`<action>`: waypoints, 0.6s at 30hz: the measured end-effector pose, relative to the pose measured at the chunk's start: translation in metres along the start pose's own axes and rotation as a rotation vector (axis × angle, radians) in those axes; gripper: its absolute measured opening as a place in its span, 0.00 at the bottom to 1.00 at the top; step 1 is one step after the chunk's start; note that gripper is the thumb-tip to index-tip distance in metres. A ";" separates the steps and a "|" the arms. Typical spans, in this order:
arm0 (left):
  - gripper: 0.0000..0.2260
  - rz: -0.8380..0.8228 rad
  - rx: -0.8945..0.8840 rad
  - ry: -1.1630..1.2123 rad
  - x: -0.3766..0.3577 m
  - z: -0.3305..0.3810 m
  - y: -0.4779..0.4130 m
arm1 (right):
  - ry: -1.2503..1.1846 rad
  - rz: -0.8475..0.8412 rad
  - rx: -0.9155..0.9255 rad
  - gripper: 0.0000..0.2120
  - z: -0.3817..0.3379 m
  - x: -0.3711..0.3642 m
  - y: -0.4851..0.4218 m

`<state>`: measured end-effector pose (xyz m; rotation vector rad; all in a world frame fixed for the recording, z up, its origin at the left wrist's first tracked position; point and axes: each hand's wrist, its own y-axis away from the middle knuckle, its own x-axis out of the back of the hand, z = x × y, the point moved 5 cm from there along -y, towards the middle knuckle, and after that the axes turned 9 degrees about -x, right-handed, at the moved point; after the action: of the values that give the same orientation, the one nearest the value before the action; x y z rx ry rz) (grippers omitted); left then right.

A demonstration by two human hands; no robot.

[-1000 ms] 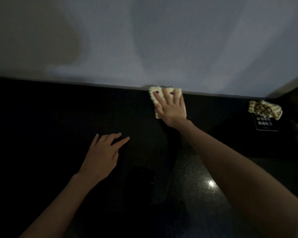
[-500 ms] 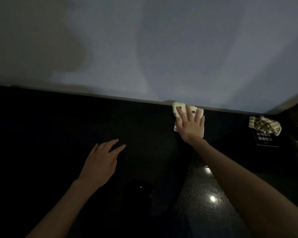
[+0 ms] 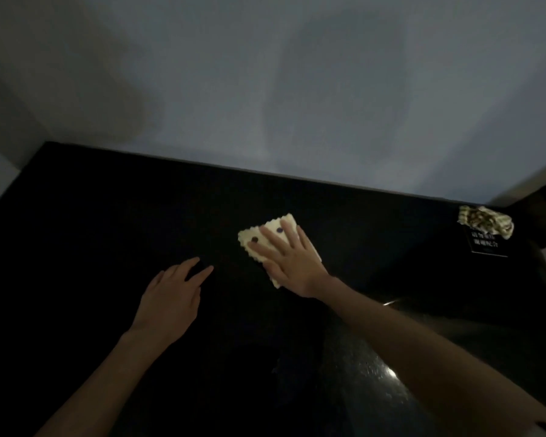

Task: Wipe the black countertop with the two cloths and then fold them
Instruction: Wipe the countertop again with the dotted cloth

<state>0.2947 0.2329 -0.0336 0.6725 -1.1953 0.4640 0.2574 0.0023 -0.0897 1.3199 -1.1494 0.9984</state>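
Black countertop (image 3: pixel 108 231); both hands flat, right hand (image 3: pixel 292 263) pressing cream cloth (image 3: pixel 259 238); sign (image 3: pixel 486 246) unreadable.

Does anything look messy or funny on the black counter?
Yes, one thing. The striped cloth sits crumpled in a heap at the far right corner, partly on top of a small black sign. The cream cloth lies flat under the right hand.

Glossy speckled stone countertop (image 3: pixel 375 373); soft, zigzag-edged yellow cloth (image 3: pixel 267 236).
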 end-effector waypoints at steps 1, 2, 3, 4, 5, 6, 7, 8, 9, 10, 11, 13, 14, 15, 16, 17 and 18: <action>0.22 0.000 -0.003 0.007 -0.001 -0.001 0.011 | -0.009 -0.003 0.004 0.24 -0.010 -0.002 0.017; 0.22 -0.006 -0.005 0.014 -0.003 -0.001 0.023 | -0.015 -0.008 0.005 0.23 -0.021 -0.005 0.034; 0.22 -0.012 -0.006 0.020 -0.005 -0.002 0.034 | -0.016 -0.010 0.006 0.23 -0.030 -0.007 0.052; 0.22 -0.020 -0.009 0.024 -0.008 -0.002 0.046 | -0.018 -0.012 0.002 0.23 -0.041 -0.010 0.072; 0.22 -0.029 -0.015 0.027 -0.011 -0.003 0.058 | -0.020 -0.013 -0.007 0.23 -0.053 -0.014 0.093; 0.22 -0.045 -0.021 0.029 -0.014 -0.002 0.068 | -0.024 -0.013 -0.019 0.23 -0.065 -0.017 0.114; 0.22 -0.071 -0.022 0.029 -0.018 -0.001 0.079 | -0.032 -0.012 -0.030 0.23 -0.080 -0.020 0.137; 0.23 -0.109 -0.011 0.029 -0.022 -0.002 0.090 | -0.042 -0.011 -0.038 0.23 -0.098 -0.024 0.159; 0.23 -0.157 0.009 0.027 -0.026 -0.003 0.100 | -0.050 -0.017 -0.044 0.23 -0.117 -0.028 0.180; 0.23 -0.213 0.028 0.018 -0.032 -0.005 0.111 | -0.055 -0.019 -0.053 0.23 -0.138 -0.034 0.200; 0.23 -0.262 0.039 0.003 -0.037 -0.007 0.120 | -0.059 -0.020 -0.066 0.23 -0.158 -0.039 0.218; 0.24 -0.331 0.051 -0.014 -0.045 -0.010 0.137 | -0.051 -0.029 -0.110 0.23 -0.195 -0.049 0.242; 0.25 -0.349 0.055 -0.009 -0.048 -0.010 0.145 | -0.048 -0.034 -0.140 0.23 -0.207 -0.053 0.250; 0.26 -0.348 0.054 -0.006 -0.051 -0.010 0.151 | -0.044 -0.024 -0.162 0.23 -0.215 -0.055 0.255; 0.26 -0.328 0.051 -0.014 -0.052 -0.009 0.155 | -0.060 -0.011 -0.168 0.23 -0.220 -0.055 0.259; 0.26 -0.300 0.046 -0.034 -0.052 -0.008 0.158 | -0.086 0.007 -0.167 0.23 -0.220 -0.053 0.263; 0.26 -0.277 0.044 -0.053 -0.052 -0.008 0.159 | -0.119 0.022 -0.156 0.23 -0.217 -0.053 0.268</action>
<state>0.1800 0.3541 -0.0480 0.8790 -1.1237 0.2421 -0.0038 0.2329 -0.0742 1.2572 -1.3077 0.8370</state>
